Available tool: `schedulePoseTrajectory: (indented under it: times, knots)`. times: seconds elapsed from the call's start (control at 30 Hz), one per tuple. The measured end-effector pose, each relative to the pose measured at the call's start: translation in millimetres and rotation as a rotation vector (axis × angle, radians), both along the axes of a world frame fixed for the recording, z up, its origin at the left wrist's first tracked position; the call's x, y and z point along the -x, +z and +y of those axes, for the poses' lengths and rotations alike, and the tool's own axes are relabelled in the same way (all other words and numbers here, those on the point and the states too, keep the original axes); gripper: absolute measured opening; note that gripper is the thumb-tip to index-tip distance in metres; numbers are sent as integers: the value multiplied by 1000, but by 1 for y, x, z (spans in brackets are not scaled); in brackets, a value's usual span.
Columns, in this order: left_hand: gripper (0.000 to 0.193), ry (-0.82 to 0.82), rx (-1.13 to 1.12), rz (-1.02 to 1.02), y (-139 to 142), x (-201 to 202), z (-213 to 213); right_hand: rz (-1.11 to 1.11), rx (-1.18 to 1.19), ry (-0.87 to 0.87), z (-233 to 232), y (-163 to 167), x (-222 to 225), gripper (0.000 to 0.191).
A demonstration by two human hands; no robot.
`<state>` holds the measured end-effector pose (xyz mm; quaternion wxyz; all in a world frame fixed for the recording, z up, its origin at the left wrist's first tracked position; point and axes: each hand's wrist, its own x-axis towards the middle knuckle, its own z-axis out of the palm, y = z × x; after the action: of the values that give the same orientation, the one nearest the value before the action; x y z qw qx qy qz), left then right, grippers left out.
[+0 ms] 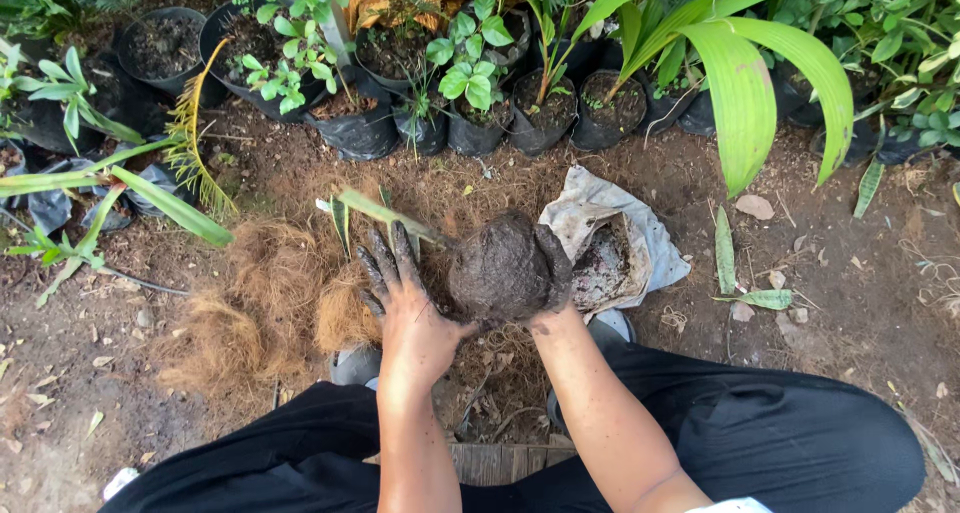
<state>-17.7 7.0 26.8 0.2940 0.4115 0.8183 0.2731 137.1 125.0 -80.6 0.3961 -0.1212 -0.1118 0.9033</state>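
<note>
Cradling a dark mud ball (503, 266), with a thin green shoot (385, 213) sticking out of it toward ten o'clock. Right hand (550, 273) cupped against the ball's three o'clock side, muddy fingers curled over the curve, grip wrapped on the ball rather than spread. Left hand (405, 298) lying at the ball's nine o'clock, fingers splayed wide and caked in mud, pointing to eleven o'clock; palm heel just beside the ball's lower edge, touching or not cannot be told. Resting under that hand, a heap of brown coconut fibre (280, 293) spread over the bare soil. At three o'clock of the ball, just beyond the right hand, an open pale sack (640, 233) with dark soil inside. Toward twelve o'clock, a row of black nursery pots (545, 113) with green plants.
</note>
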Motion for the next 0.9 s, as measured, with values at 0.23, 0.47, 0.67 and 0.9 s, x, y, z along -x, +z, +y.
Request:
schedulePoseTrajectory:
  times: [0.23,0.47,0.67,0.9]
  knots:
    - [136,49,48,176,6,-7,-1,-335,92,-253,-16,9,18,50]
    - [128,141,32,139,7,-14,6,-262,300,-448,-35,27,32,54]
    - [116,120,89,113,6,-13,7,-397,282,-529,-40,57,31,56]
    - [117,93,19,162,-4,-22,10,-314,208,-545,-42,53,25,55]
